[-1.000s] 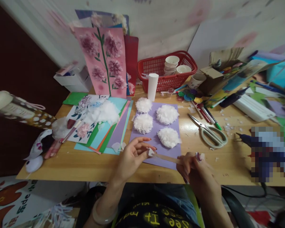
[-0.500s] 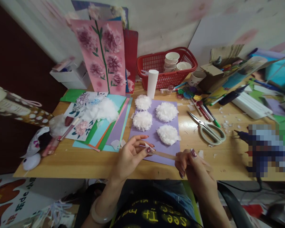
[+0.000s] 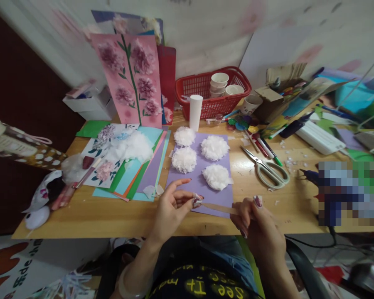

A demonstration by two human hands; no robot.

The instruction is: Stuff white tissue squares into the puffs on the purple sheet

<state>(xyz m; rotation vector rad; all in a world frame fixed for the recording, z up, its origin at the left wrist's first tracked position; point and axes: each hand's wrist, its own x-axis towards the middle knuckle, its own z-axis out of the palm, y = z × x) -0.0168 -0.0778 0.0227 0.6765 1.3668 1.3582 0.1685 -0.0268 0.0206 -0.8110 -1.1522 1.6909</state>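
A flat, light-brown wooden stick (image 3: 220, 208) stretches between both hands over the front of the purple sheet. My right hand (image 3: 257, 220) is closed round its right end. My left hand (image 3: 176, 207) pinches a small white scrap (image 3: 197, 201) at the stick's left tip, thumb against fingers. Several fluffy white paper flowers lie behind the hands: one at the front right (image 3: 216, 177), one at the back right (image 3: 214, 148), one at the left (image 3: 184, 160) and one behind it (image 3: 184, 136).
Scissors (image 3: 266, 168) lie right of the purple sheet (image 3: 202, 199), with a glue gun (image 3: 310, 176) farther right. A white roll (image 3: 195, 113) stands before the red basket (image 3: 212, 106). Colored papers (image 3: 137, 189) and white fluff (image 3: 137, 147) are at the left.
The camera view has shifted slightly, so the table items appear a little farther left. Both hands keep their grips, and the white scrap looks more folded down at the stick's tip.
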